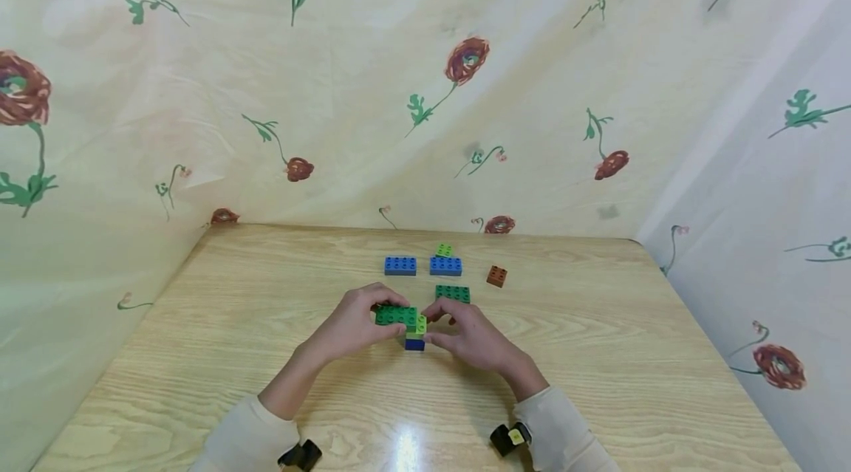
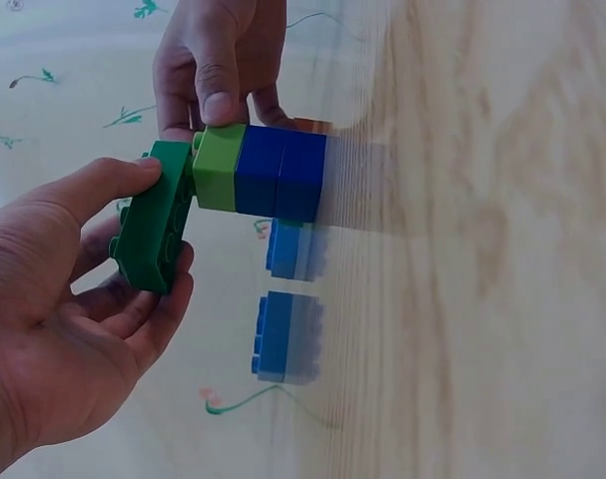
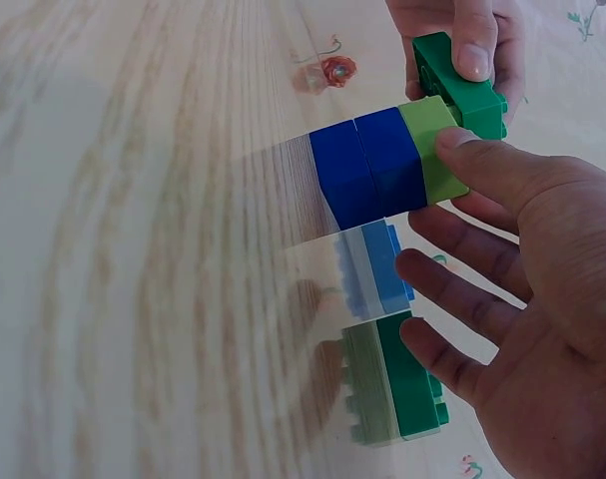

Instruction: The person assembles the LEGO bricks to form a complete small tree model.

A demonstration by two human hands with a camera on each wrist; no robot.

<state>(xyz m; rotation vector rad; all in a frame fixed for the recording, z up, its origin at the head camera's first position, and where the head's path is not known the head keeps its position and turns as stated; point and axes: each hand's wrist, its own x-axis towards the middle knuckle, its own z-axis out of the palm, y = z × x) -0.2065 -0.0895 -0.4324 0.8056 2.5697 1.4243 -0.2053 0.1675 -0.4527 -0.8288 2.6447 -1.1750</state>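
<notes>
Green brick [image 1: 396,315] meets the stack [image 1: 415,335]
Left hand [image 1: 355,324] fingers clamp it; right hand [image 1: 468,335] pinches the lime-on-blue stack mid-bench [image 1: 199,354], loose bricks just behind.

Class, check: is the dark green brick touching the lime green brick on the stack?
Touching. The left wrist view shows the dark green brick pressed against the lime green brick.

Two blue bricks [image 1: 400,265] [image 1: 445,265] lie side by side on the wooden table [image 1: 199,354], a small light-green brick [image 1: 444,250] just behind. A brown brick [image 1: 496,276] sits apart to their right, a dark-green brick [image 1: 453,293] nearer.
</notes>
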